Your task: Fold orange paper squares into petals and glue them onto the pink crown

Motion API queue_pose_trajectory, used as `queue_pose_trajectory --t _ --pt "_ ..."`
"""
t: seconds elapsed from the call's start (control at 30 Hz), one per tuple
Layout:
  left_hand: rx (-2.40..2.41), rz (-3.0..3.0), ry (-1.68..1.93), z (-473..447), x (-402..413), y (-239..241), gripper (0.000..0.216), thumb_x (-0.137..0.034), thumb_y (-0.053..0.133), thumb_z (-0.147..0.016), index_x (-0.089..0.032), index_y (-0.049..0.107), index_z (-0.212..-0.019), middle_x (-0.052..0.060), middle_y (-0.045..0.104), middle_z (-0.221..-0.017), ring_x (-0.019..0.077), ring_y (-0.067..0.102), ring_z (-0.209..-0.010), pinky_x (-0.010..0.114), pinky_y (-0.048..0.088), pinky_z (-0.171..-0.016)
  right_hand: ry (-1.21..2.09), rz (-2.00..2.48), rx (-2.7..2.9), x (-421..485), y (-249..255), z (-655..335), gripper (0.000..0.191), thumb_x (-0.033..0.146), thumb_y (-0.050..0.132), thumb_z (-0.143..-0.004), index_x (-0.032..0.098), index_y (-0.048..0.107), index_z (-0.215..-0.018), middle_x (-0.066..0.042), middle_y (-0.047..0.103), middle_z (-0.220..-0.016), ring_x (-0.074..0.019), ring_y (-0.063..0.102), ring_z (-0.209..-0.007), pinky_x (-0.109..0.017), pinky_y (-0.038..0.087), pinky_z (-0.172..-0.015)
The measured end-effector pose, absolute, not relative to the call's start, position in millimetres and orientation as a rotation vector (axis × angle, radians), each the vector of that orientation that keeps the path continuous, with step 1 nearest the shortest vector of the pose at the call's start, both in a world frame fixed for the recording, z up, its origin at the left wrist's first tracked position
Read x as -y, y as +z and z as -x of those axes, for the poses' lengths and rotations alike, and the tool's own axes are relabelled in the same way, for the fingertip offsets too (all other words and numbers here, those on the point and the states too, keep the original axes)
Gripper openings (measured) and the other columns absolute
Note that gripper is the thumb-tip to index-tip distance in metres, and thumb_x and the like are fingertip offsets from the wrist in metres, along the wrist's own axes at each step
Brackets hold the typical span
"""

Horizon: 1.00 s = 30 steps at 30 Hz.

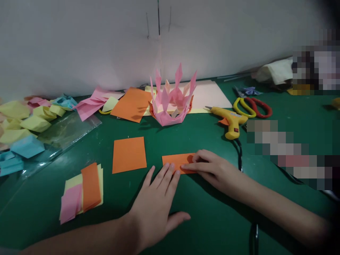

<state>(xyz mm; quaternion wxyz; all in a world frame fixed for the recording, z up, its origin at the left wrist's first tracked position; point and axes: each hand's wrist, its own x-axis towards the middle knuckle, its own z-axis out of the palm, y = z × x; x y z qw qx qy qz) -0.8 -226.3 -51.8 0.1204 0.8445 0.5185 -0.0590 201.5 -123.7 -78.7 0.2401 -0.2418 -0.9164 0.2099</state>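
A folded strip of orange paper (170, 159) lies on the green table in front of me. My left hand (155, 202) rests flat with its fingers spread, the fingertips pressing on the lower edge of the strip. From the right, my right hand (215, 168) is closed at the strip's right end. One of its fingers points left along the paper and other fingers are curled, partly covering that end. Just left of the strip lies a square orange sheet (129, 155), flat and apart from both hands.
A pink paper crown (172, 109) stands behind, near the wall. Right of it lie a yellow glue gun (230, 119) with a black cord and scissors (245, 106). Small paper pieces (91, 191) are stacked at front left; folded paper shapes (34, 122) sit beyond on clear plastic.
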Motion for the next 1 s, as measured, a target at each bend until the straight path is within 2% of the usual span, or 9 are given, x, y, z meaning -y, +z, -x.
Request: queue_pose_trajectory --t 0.13,0.23,0.4,0.6,0.73,0.87,0.93,1.0 --pt "-1.487 -2.472 -0.168 4.2 227.4 -52.9 0.082 -0.068 0.016 -0.086 -0.012 0.02 -0.146 0.012 0.021 -0.151 0.0286 0.02 -0.141 0.058 0.022 -0.111 0.463 0.598 2.564 123.9 -79.4 -203.1 0.039 0.014 0.038 -0.091 0.033 0.067 -0.11 -0.007 0.062 -0.097 -0.0151 0.058 -0.087 -0.029 0.049 -0.074" --pt "-1.499 -2.499 -0.154 5.7 228.8 -55.3 0.083 -0.069 0.018 -0.085 -0.013 0.022 -0.146 0.012 0.022 -0.151 0.0275 0.02 -0.141 0.057 0.02 -0.111 0.306 0.537 2.577 124.4 -81.5 -205.0 0.044 0.01 0.038 -0.09 0.036 0.066 -0.112 -0.007 0.062 -0.112 -0.018 0.056 -0.096 -0.036 0.044 -0.08" --pt "-1.554 -2.54 -0.11 6.4 233.0 -61.6 0.082 -0.069 0.019 -0.085 -0.014 0.024 -0.146 0.011 0.025 -0.152 0.0268 0.022 -0.141 0.055 0.017 -0.112 0.157 0.508 2.573 125.9 -78.3 -205.1 0.044 0.005 0.041 -0.087 0.034 0.07 -0.102 -0.006 0.065 -0.109 -0.0206 0.052 -0.096 -0.04 0.039 -0.081" --pt "-1.539 -2.534 -0.045 10.8 234.1 -63.5 0.078 -0.065 0.024 -0.087 -0.017 0.018 -0.147 0.009 0.025 -0.153 0.0263 0.023 -0.14 0.051 0.015 -0.114 0.398 0.623 2.6 118.0 -68.9 -216.9 0.038 0.008 0.044 -0.084 0.033 0.073 -0.093 -0.007 0.06 -0.107 -0.0239 0.049 -0.101 -0.046 0.042 -0.084" --pt "-1.522 -2.474 0.017 13.0 231.9 -61.1 0.076 -0.065 0.028 -0.087 -0.019 0.018 -0.147 0.008 0.026 -0.153 0.0259 0.026 -0.139 0.048 0.016 -0.114 0.528 0.577 2.571 109.3 -66.1 -227.9 0.036 0.004 0.045 -0.076 0.028 0.072 -0.078 -0.007 0.06 -0.108 -0.025 0.049 -0.104 -0.045 0.045 -0.085" --pt "-1.479 -2.441 0.074 14.6 229.0 -60.6 0.078 -0.065 0.033 -0.086 -0.018 0.018 -0.147 0.009 0.026 -0.153 0.0277 0.025 -0.14 0.05 0.018 -0.114 0.576 0.625 2.444 107.0 -66.3 -229.8 0.028 0.002 0.042 -0.072 0.02 0.057 -0.056 -0.008 0.057 -0.115 -0.0237 0.055 -0.104 -0.04 0.048 -0.085" --pt "-1.465 -2.413 0.099 15.3 226.3 -58.9 0.077 -0.064 0.034 -0.086 -0.018 0.023 -0.146 0.01 0.03 -0.151 0.028 0.026 -0.139 0.051 0.017 -0.115 0.642 0.658 2.391 108.1 -66.0 -228.1 0.026 0.001 0.041 -0.072 0.019 0.056 -0.06 -0.008 0.056 -0.118 -0.0202 0.059 -0.101 -0.035 0.05 -0.084" --pt "-1.459 -2.372 0.113 16.0 222.5 -55.8 0.07 -0.062 0.035 -0.087 -0.017 0.035 -0.14 0.01 0.035 -0.149 0.0272 0.027 -0.139 0.052 0.016 -0.115 0.722 0.668 2.38 110.0 -64.9 -226.1 0.029 -0.001 0.039 -0.073 0.02 0.06 -0.074 -0.009 0.055 -0.121 -0.0175 0.061 -0.101 -0.03 0.051 -0.083"
